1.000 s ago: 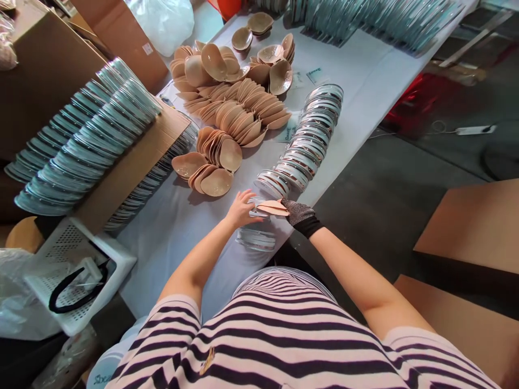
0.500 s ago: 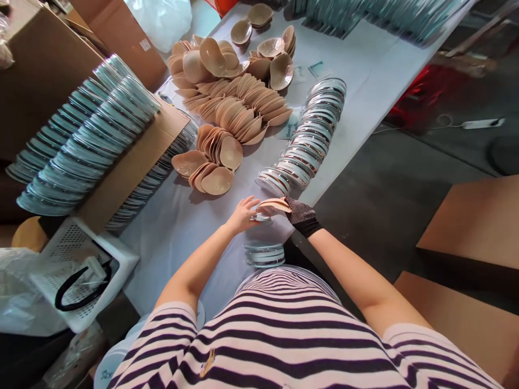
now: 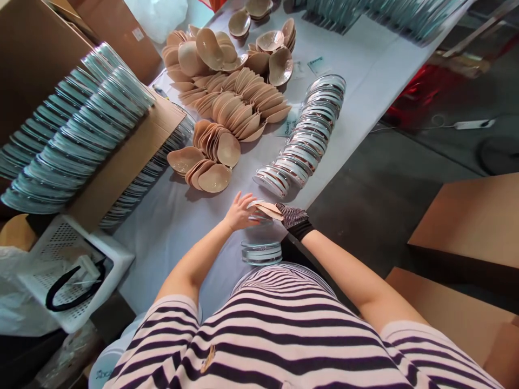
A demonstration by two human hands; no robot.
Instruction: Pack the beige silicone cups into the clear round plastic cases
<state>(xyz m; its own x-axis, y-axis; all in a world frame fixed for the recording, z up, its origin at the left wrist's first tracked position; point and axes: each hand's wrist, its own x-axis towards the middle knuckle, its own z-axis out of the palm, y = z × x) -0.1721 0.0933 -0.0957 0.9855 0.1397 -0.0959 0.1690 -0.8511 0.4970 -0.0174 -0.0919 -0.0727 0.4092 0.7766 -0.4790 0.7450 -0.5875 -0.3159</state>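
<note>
My right hand (image 3: 293, 216), in a dark dotted glove, pinches the end of a beige bra cup (image 3: 267, 209) over the table's near edge. My bare left hand (image 3: 240, 212) is at the cup's other end, its fingers stretched and spread. Under the cup, partly hidden, lies a clear round case (image 3: 263, 217); I cannot tell whether my left hand grips it. Closer to my body stands a short stack of clear round cases (image 3: 261, 253). Beyond my hands lies a long leaning row of filled round cases (image 3: 302, 143). Loose beige bra cups (image 3: 214, 177) are heaped to the left.
Rows of clear cases (image 3: 81, 140) lean on a cardboard box (image 3: 130, 156) at left. A white basket (image 3: 77, 270) holding a black loop is below them. More cases (image 3: 389, 16) line the table's far end. Large cartons (image 3: 470, 227) stand on the floor at right.
The bra cup in my right hand has tipped lower on the right and shifted slightly left. My left hand's fingers have spread wider beside it. The view has shifted a little.
</note>
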